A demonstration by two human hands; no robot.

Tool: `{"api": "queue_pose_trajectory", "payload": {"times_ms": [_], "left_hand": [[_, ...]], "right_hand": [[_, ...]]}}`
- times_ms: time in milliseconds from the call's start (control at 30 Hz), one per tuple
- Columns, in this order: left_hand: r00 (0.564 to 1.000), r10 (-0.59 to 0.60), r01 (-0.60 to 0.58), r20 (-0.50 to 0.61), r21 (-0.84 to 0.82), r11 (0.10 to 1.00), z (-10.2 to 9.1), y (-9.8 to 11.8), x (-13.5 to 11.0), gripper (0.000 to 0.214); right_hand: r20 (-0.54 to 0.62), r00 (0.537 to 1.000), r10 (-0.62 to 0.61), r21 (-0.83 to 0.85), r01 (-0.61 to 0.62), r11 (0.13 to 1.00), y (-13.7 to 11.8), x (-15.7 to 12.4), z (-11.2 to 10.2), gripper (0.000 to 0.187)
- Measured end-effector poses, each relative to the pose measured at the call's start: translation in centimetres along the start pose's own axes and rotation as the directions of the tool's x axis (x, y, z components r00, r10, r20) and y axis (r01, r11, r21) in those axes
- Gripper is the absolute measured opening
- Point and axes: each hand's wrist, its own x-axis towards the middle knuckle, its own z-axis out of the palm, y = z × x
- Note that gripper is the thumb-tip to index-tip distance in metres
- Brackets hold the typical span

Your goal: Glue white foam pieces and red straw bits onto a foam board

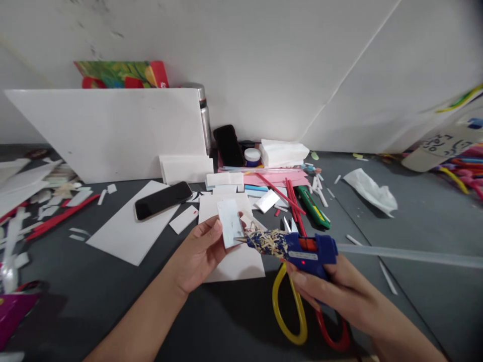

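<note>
My left hand (204,251) is closed on a small white card (228,223), thumb on its front and fingers behind. Wrapped round the handle of a blue hot glue gun (313,251) is my right hand (332,291). The gun's metal nozzle points left and is at the lower right of the card; I cannot tell whether it touches. Pale strands of dried glue cover the barrel, a small red light glows on its side, and a long clear glue stick (407,256) sticks out of the back. Below the gun lie scissors with yellow and red handles (277,301).
A large white board (113,136) stands against the wall. A black phone (163,201) rests on white sheets at left; another phone (228,146) leans at the back. A green cutter (313,207), red sticks, scraps, a crumpled tissue (372,192) and a bottle (437,148) lie around.
</note>
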Motion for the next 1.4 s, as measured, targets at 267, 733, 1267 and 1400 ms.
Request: {"api": "queue_pose_trajectory", "payload": {"times_ms": [267, 733, 1267, 1400], "left_hand": [[0.999, 0.014, -0.014, -0.044, 0.018, 1.0, 0.4, 0.1, 0.0, 0.023], [1.0, 0.005, -0.005, 0.019, -0.008, 1.0, 0.0, -0.1, -0.2, 0.027], [0.997, -0.073, 0.072, -0.038, -0.016, 0.997, 0.5, -0.3, -0.5, 0.029], [0.997, -0.071, 0.071, -0.023, -0.012, 0.997, 0.5, -0.5, -0.5, 0.027]], "right_hand": [[0.052, 0.998, -0.023, -0.05, 0.025, 0.998, -1.3, 0.0, -0.4, 0.022], [-0.396, 0.917, 0.043, 0.107, -0.001, 0.994, 0.3, -4.4, -3.4, 0.03], [-0.438, 0.743, 0.506, 0.786, 0.044, 0.616, 3.8, -10.3, -4.6, 0.039], [-0.419, 0.77, 0.482, 0.82, 0.093, 0.565, 4.1, -8.6, -5.9, 0.031]]}}
